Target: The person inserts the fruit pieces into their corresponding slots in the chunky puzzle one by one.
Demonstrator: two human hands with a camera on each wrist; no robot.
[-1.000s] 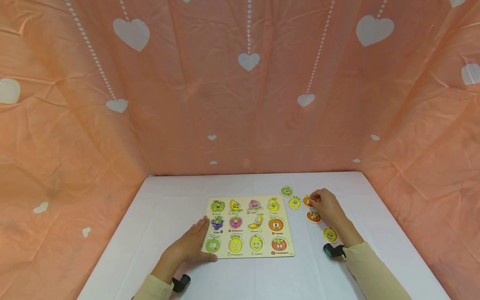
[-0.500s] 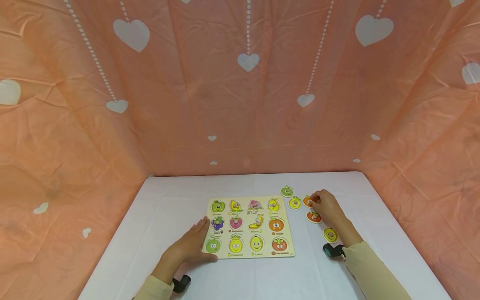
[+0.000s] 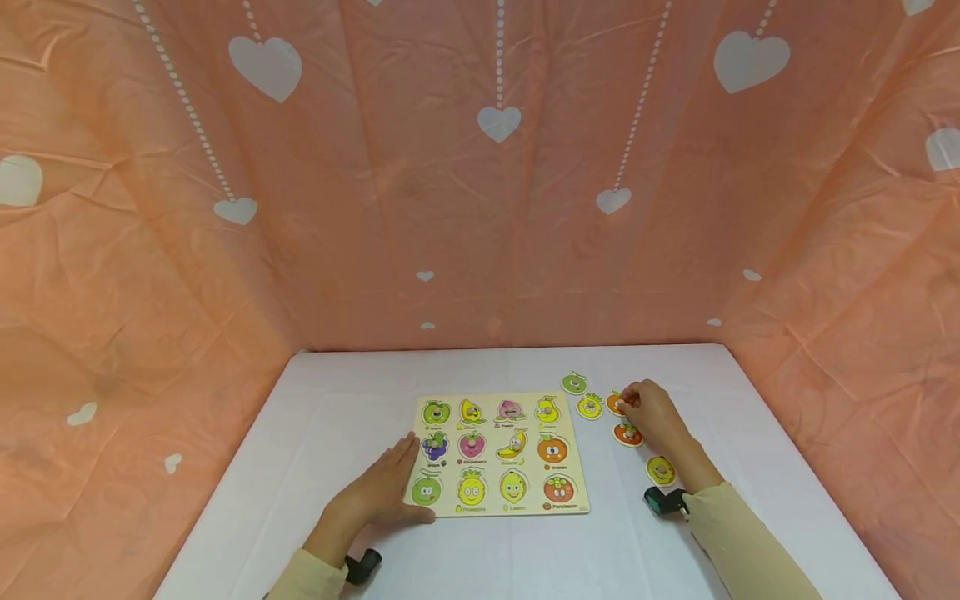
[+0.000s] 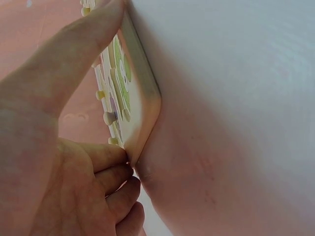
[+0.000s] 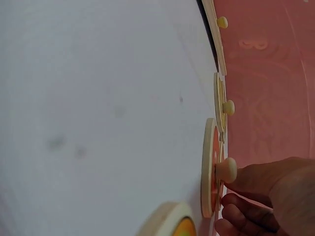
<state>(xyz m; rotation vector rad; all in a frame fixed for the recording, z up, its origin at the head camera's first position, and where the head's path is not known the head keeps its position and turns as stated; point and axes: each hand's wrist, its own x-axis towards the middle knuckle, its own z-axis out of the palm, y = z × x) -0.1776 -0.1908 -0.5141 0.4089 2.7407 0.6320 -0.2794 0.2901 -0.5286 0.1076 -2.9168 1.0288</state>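
A wooden fruit puzzle board lies flat on the table, with knobbed pieces seated in its upper rows. My left hand rests against its near left corner, fingers along the left edge and thumb at the front edge; the left wrist view shows the hand touching the board. To the right of the board, my right hand pinches the orange puzzle piece, which lies among the loose pieces. In the right wrist view, a persimmon piece with a round knob partly covers those fingertips.
Loose beside the board are a green melon piece, a pineapple piece, the persimmon piece and a yellow lemon piece near my right wrist. Behind the white table hangs a pink curtain with hearts.
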